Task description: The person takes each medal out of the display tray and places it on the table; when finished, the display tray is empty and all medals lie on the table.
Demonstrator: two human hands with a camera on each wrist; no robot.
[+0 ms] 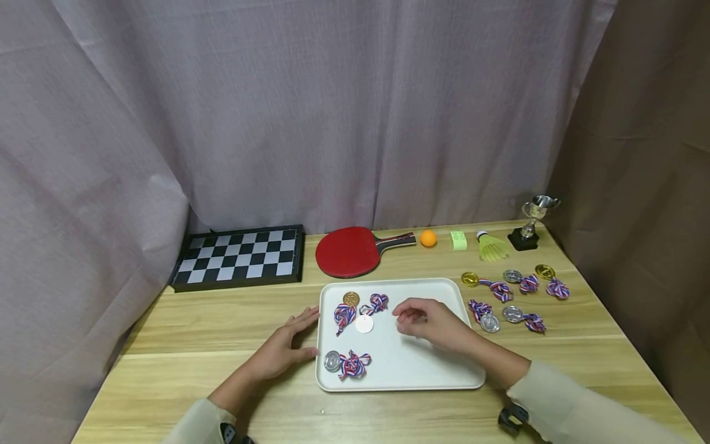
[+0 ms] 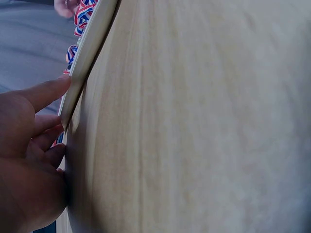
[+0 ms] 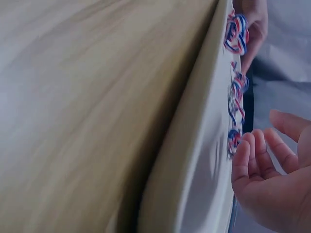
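A white tray (image 1: 444,376) lies on the wooden table (image 1: 222,382), and three medals with red, white and blue ribbons rest in its left half: a gold medal (image 1: 350,299) at the back, a silver medal (image 1: 364,324) just in front of it, and another silver medal (image 1: 332,361) near the front left corner. The left hand (image 1: 283,351) lies flat on the table with straight fingers touching the tray's left rim (the left wrist view shows the fingertips (image 2: 58,87) right against the edge). The right hand (image 1: 429,324) hovers over the middle of the tray, fingers loosely curled and holding nothing, a little to the right of the medals. More medals (image 1: 513,296) lie on the table right of the tray. Behind it are a red paddle (image 1: 349,251), an orange ball (image 1: 428,238), a shuttlecock (image 1: 490,246), a small trophy (image 1: 532,222) and a chessboard (image 1: 240,256).
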